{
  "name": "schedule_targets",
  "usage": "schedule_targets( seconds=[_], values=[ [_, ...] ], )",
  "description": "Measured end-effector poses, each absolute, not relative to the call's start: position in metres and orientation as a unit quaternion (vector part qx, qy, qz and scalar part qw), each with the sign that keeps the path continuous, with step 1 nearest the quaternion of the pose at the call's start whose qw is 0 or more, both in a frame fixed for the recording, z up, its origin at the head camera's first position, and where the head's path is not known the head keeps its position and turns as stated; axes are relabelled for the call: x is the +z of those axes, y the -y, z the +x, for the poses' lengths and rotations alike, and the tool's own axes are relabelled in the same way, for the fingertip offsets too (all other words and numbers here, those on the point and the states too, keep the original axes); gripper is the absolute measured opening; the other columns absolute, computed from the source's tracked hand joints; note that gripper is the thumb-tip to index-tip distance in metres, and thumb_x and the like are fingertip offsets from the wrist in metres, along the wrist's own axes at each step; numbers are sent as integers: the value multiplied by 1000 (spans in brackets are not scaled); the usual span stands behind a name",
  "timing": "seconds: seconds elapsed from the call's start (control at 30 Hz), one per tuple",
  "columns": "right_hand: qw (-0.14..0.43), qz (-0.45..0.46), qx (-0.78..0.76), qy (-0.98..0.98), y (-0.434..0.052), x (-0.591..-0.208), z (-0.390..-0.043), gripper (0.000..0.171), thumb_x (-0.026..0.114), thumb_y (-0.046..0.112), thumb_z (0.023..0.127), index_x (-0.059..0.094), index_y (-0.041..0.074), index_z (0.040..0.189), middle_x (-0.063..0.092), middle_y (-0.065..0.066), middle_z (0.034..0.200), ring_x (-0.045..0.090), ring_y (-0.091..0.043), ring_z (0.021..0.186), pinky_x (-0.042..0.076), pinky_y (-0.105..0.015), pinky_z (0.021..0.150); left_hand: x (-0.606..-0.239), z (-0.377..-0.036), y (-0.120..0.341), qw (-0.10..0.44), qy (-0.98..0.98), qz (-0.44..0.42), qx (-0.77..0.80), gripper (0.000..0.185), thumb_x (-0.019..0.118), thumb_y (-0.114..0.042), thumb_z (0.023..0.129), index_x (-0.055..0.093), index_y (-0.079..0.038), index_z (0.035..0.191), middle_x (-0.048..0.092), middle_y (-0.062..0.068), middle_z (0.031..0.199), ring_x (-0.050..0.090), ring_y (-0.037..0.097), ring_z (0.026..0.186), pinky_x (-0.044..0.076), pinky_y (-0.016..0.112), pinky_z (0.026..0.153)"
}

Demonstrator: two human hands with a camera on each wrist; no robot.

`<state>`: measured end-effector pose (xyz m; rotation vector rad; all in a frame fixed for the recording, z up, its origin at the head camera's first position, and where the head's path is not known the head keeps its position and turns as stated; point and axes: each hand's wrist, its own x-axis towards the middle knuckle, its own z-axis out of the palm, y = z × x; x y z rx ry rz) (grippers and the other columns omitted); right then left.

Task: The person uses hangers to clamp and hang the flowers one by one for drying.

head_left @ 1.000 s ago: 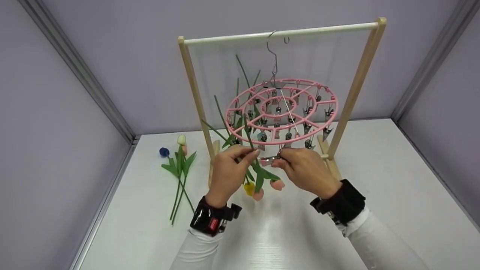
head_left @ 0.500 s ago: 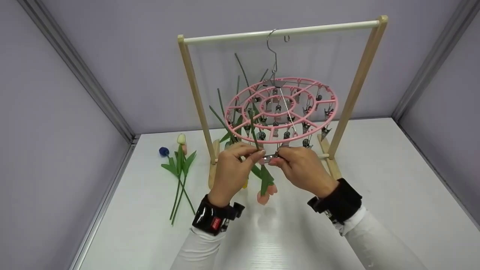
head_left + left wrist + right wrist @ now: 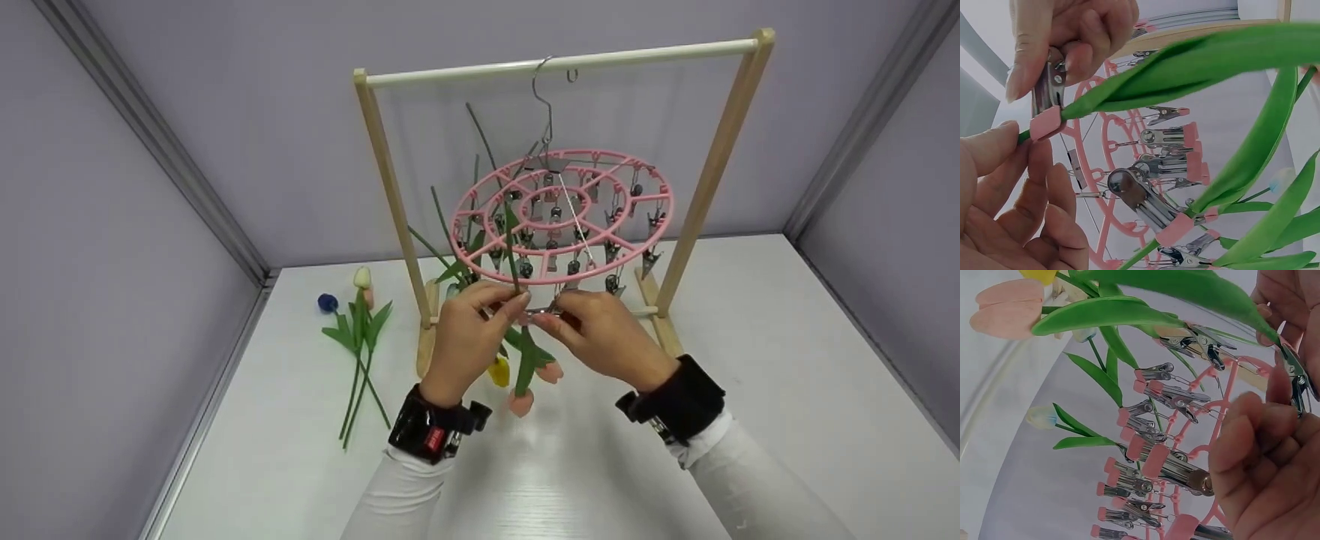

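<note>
A pink round clip hanger (image 3: 646, 225) hangs by a metal hook from a wooden rack (image 3: 705, 180). Below its front rim, my left hand (image 3: 517, 300) pinches the green stem (image 3: 513, 255) of a pink tulip (image 3: 520, 401) that hangs bloom down. My right hand (image 3: 544, 321) pinches a metal clip (image 3: 1047, 84) right beside it. In the left wrist view the clip's pink pad (image 3: 1044, 122) sits on the stem (image 3: 1145, 84). Several other tulips hang clipped at the hanger's left, among them a yellow one (image 3: 499, 371) and a pink one (image 3: 551, 371).
Three loose tulips (image 3: 358, 330), one blue, lie on the white table (image 3: 750, 360) left of the rack. The rack's feet stand just behind my hands. Grey walls close in the left, back and right. Many clips (image 3: 1162, 391) hang under the hanger.
My left hand has lifted the stem and turned it more upright, so the pink bloom now hangs lower and straighter. Both hands have crept slightly up toward the hanger's rim.
</note>
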<state>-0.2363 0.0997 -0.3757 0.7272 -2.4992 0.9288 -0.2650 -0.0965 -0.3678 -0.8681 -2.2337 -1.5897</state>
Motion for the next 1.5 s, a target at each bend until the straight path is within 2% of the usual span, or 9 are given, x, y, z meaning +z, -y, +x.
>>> schedule_targets(
  seconds=[0.3, 0.57, 0.77, 0.87, 0.97, 1.13, 1.37, 1.5],
  values=[
    [181, 233, 347, 890, -106, -390, -249, 27, 58, 35, 92, 57, 14, 75, 41, 6, 59, 38, -7, 50, 31, -26, 46, -383, -266, 105, 121, 799, -273, -522, 24, 63, -32, 89, 73, -14, 102, 65, -7, 93, 57, 8, 77, 47, 24, 61],
    [156, 201, 363, 896, -112, -397, -257, 27, 58, 36, 92, 61, 14, 77, 45, 4, 62, 42, -11, 52, 34, -29, 48, -403, -256, 121, 127, 799, -267, -524, 21, 63, -28, 89, 73, -13, 99, 67, -8, 85, 59, 8, 74, 47, 26, 59],
    [143, 188, 375, 896, -116, -399, -261, 27, 57, 38, 92, 62, 14, 81, 47, 4, 62, 44, -13, 56, 35, -30, 50, -416, -251, 134, 118, 800, -244, -536, 18, 64, -29, 89, 74, -17, 98, 68, -10, 87, 59, 8, 73, 48, 31, 58],
    [143, 188, 379, 895, -117, -400, -263, 27, 56, 39, 92, 62, 14, 83, 46, 4, 63, 43, -13, 57, 35, -31, 52, -421, -250, 139, 109, 800, -229, -544, 20, 65, -29, 89, 74, -15, 98, 68, -9, 88, 58, 9, 73, 48, 31, 58],
    [142, 185, 379, 896, -119, -401, -264, 28, 57, 40, 92, 61, 14, 82, 45, 3, 62, 42, -13, 56, 34, -31, 51, -426, -251, 143, 108, 803, -219, -544, 20, 65, -29, 88, 74, -14, 99, 68, -8, 89, 58, 10, 73, 48, 30, 58],
    [141, 179, 381, 896, -121, -402, -263, 26, 60, 38, 90, 60, 14, 82, 44, 3, 61, 41, -12, 54, 32, -29, 49, -429, -250, 151, 104, 804, -214, -545, 20, 64, -30, 89, 74, -17, 100, 68, -8, 88, 58, 10, 73, 48, 35, 57],
    [127, 169, 389, 896, -123, -401, -263, 22, 60, 38, 90, 65, 16, 88, 49, 3, 63, 43, -13, 56, 34, -28, 50, -429, -249, 157, 93, 810, -199, -544, 19, 65, -30, 89, 74, -18, 100, 68, -9, 86, 57, 12, 72, 46, 29, 56],
    [122, 159, 392, 898, -124, -400, -261, 23, 61, 38, 89, 65, 15, 89, 51, 3, 65, 45, -14, 57, 36, -29, 51, -430, -249, 159, 85, 812, -193, -545, 24, 64, -32, 89, 74, -13, 100, 67, -9, 86, 57, 12, 73, 45, 28, 57]
  ],
)
